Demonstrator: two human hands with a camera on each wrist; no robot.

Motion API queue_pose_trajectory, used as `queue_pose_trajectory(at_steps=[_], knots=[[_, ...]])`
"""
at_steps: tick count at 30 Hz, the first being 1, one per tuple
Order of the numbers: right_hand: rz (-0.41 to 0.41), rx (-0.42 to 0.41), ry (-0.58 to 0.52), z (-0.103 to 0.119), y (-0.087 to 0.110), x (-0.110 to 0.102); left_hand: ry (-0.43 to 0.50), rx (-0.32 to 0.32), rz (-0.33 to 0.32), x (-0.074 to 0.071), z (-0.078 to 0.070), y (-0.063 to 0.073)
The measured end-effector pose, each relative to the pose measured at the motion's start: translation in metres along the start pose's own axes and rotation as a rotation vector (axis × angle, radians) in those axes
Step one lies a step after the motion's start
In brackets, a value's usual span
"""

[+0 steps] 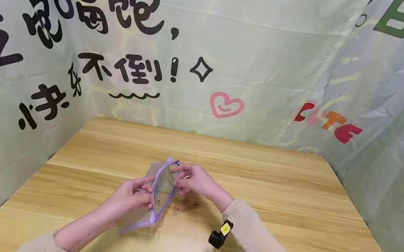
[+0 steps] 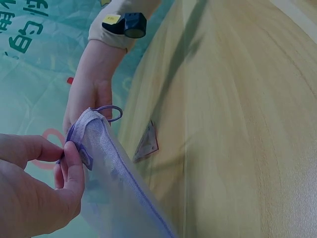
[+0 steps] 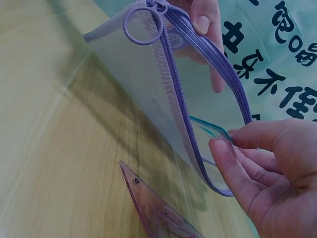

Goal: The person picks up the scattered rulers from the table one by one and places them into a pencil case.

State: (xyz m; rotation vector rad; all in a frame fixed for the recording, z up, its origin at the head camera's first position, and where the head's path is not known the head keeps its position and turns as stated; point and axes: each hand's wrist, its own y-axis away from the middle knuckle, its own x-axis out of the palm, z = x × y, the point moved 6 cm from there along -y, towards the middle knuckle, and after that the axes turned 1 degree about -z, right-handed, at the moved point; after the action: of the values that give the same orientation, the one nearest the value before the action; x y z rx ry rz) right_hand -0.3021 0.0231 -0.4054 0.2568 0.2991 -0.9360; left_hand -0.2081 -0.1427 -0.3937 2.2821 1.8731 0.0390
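Note:
My left hand (image 1: 132, 196) pinches one edge of a translucent zip pouch (image 3: 133, 64) with purple trim, its mouth spread wide. A round purple pull ring (image 3: 126, 29) hangs from the zip. At the mouth's other side, my right hand (image 1: 194, 180) pinches a clear flat piece with a teal edge (image 3: 210, 124) between thumb and fingers. Part of that piece shows inside the pouch; its whole shape is hidden. On the table beside the pouch, below my right hand, lies a pink see-through set square (image 3: 158, 208).
The wooden table (image 1: 289, 224) runs back to a pale printed cloth (image 1: 266, 57) that hangs behind and at both sides. A black wrist camera (image 1: 217, 239) is strapped at my right sleeve, close above the tabletop.

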Motion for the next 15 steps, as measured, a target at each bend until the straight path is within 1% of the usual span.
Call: queue_pose_trajectory(at_steps=[4,8,15], knots=[[-0.008,-0.004,-0.009,0.0004,-0.0020,0.0018,0.010,0.008,0.025,0.0019,-0.0011,0.0002],[-0.004,-0.006,-0.022,-0.0003,-0.0030,0.0030,0.015,0.011,0.036,0.0026,-0.0021,0.0004],[-0.021,-0.057,0.120,-0.0006,-0.0016,-0.0016,0.009,0.012,0.044,0.0026,-0.0024,0.0011]])
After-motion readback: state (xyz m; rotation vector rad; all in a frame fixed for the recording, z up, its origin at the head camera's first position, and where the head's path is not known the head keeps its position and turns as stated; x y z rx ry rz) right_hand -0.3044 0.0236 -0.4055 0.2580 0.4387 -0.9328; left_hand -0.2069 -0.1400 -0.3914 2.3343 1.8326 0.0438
